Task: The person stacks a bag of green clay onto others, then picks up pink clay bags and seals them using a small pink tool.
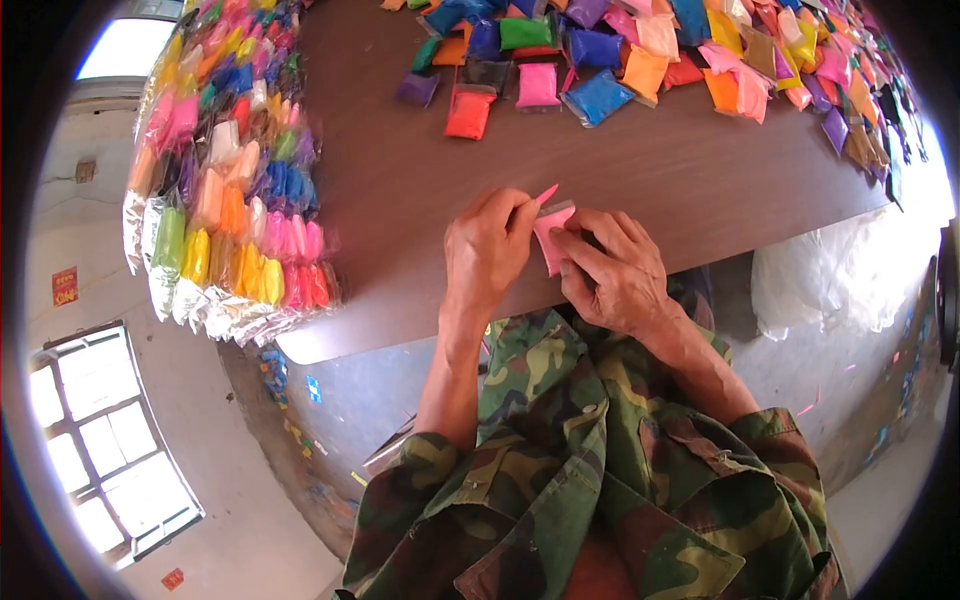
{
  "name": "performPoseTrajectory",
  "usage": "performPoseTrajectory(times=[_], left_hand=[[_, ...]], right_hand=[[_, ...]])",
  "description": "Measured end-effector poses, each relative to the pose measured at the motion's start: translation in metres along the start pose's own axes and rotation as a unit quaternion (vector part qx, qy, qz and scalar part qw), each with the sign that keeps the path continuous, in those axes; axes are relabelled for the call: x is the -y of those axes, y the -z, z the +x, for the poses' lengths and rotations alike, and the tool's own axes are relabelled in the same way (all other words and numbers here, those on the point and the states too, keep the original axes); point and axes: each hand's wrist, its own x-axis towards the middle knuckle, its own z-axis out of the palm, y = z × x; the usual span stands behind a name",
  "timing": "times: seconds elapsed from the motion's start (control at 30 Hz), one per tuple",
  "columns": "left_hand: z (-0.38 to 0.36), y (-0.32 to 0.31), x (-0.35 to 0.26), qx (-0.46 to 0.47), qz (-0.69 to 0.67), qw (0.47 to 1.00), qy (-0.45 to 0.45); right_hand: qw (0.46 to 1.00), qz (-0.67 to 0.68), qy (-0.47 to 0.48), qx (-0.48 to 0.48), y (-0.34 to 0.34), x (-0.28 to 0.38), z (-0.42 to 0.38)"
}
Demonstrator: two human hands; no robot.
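Observation:
Over the front part of the table, my left hand [488, 248] is closed, with its fingers curled in. A thin pink pointed stick [548, 194] sticks out from its fingertips. My right hand [618, 268], just beside it, pinches a small pink packet [550, 238] between thumb and fingers. The packet stands roughly upright, its clear top edge close to the left fingertips. Part of the packet is hidden behind the right fingers.
Colourful small packets [600, 95] lie in a loose pile along the back of the brown table [400, 200]. Bagged rows of coloured packets [235, 200] are stacked at the left edge. A clear plastic bag [825, 270] sits to the right, beyond the table's front edge.

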Motion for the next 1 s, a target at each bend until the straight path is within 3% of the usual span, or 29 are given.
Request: performPoseTrajectory(times=[0.23,0.43,0.67,0.83,1.0], left_hand=[[-0.039,0.002,-0.009,0.007,-0.069,0.993,0.093],[-0.025,-0.004,0.010,-0.041,-0.038,0.995,0.080],[-0.043,0.008,-0.013,-0.003,-0.063,0.995,0.082],[-0.042,-0.003,0.003,-0.030,0.003,0.998,0.059],[-0.030,0.003,0.004,-0.039,-0.020,0.996,0.083]], right_hand=[[1.000,0.007,-0.019,-0.022,-0.007,0.000,-0.001],[0.999,0.007,-0.023,-0.026,-0.007,0.002,0.002],[0.999,0.005,-0.015,-0.040,-0.006,0.002,0.003],[0.999,-0.001,-0.011,-0.049,-0.009,0.002,0.004],[0.999,0.002,-0.016,-0.038,-0.007,0.003,0.004]])
